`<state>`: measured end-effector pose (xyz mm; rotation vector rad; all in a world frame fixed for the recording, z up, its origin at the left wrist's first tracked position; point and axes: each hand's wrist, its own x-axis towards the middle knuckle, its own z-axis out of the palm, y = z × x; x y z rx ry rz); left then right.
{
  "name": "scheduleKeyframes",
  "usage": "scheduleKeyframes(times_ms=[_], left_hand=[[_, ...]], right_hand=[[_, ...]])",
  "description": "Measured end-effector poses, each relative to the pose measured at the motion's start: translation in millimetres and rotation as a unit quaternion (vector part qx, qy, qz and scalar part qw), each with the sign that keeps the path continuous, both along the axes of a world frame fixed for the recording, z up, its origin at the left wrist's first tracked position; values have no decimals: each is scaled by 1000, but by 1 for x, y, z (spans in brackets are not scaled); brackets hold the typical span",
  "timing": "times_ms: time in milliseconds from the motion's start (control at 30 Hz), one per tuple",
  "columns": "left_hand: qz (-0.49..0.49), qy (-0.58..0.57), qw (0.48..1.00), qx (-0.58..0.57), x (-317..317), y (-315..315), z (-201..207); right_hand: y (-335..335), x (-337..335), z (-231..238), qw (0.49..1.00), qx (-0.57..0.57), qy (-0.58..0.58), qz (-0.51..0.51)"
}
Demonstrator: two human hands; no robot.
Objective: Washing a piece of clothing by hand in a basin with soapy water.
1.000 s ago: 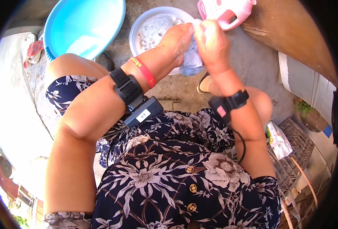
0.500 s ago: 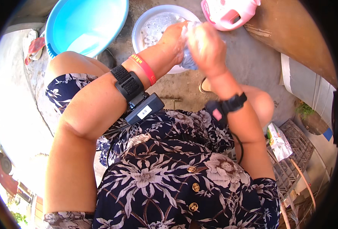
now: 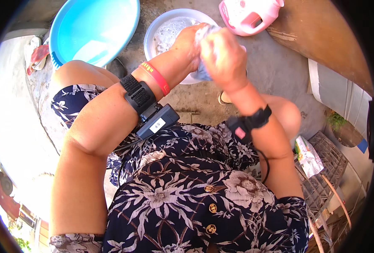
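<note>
Both my hands grip a wet, soapy grey-blue cloth [image 3: 202, 72] above the right side of a white basin [image 3: 150, 31]. My left hand [image 3: 188, 44] is closed round the cloth, its wrist bearing a red band. Pressed close against it, my right hand [image 3: 225, 59] is a fist on the same cloth, slightly blurred by motion. Much of the cloth is hidden behind the fingers; a grey-blue part hangs below them. Sudsy water [image 3: 170, 33] and some wet fabric show inside the basin.
A large light-blue tub [image 3: 130, 40] holding water stands at the left. A pink detergent jug [image 3: 248, 14] is to the basin's right. Near my right knee, a silver-and-green packet [image 3: 308, 158] lies on a woven rack [image 3: 332, 164]. Red-and-white cloth [image 3: 38, 55] sits at far left.
My right fist has shifted slightly left, closer to my left hand, with the cloth still between them. The basin, tub and jug appear slightly shifted as the view moves.
</note>
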<state>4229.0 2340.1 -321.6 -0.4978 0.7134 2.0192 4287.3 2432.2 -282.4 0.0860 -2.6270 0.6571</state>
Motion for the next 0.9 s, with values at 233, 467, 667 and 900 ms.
scheduleKeyframes(times_ms=[233, 467, 667, 900], left_hand=[[-77, 76, 990, -90, 8, 2, 24], [-76, -6, 997, 14, -3, -5, -1], [-25, 59, 998, 29, -2, -7, -2], [-108, 143, 984, -4, 6, -14, 7]], right_hand=[[30, -5, -14, 999, 3, 14, -37], [-7, 6, 5, 997, -18, 42, 57], [-7, 1, 5, 999, -12, 33, 37], [21, -10, -2, 999, 15, 25, -24]])
